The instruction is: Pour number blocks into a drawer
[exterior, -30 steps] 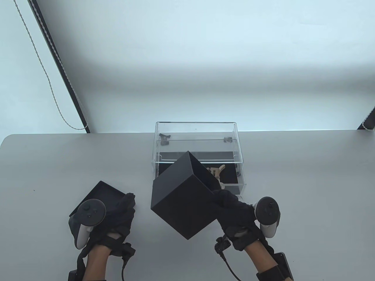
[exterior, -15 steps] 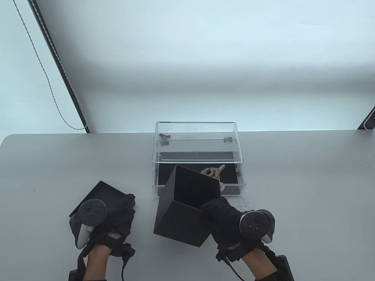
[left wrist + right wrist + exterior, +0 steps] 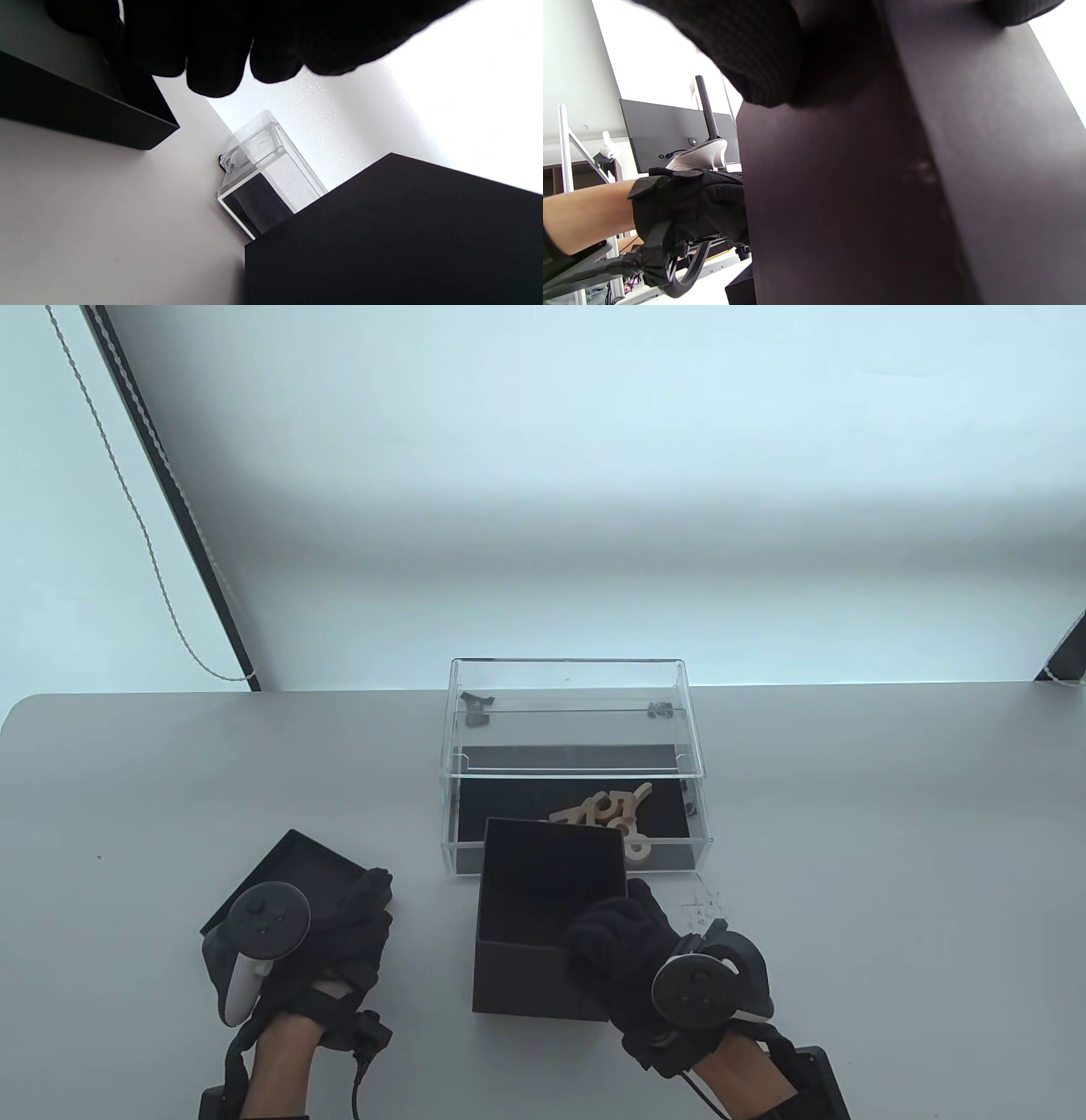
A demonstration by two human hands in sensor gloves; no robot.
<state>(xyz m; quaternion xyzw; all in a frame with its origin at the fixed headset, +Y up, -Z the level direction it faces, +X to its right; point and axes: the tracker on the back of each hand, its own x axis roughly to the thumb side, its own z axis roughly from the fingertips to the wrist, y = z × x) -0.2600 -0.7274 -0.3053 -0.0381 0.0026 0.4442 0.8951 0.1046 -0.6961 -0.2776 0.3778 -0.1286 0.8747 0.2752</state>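
The right hand (image 3: 632, 954), gripping the box (image 3: 547, 929) rim, has righted it from its tilt, blocks (image 3: 607, 814) already in the drawer (image 3: 577, 848); left hand (image 3: 339, 933) rests loosely on the lid (image 3: 288, 865).

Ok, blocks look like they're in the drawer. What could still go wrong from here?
1. The black box stands right against the pulled-out drawer; closing may be blocked until the right hand, gripping its rim, moves it away.
2. The number blocks are heaped, one near the front wall; they might catch under the clear case.
3. The left hand rests on the lid, so nothing steadies the case.
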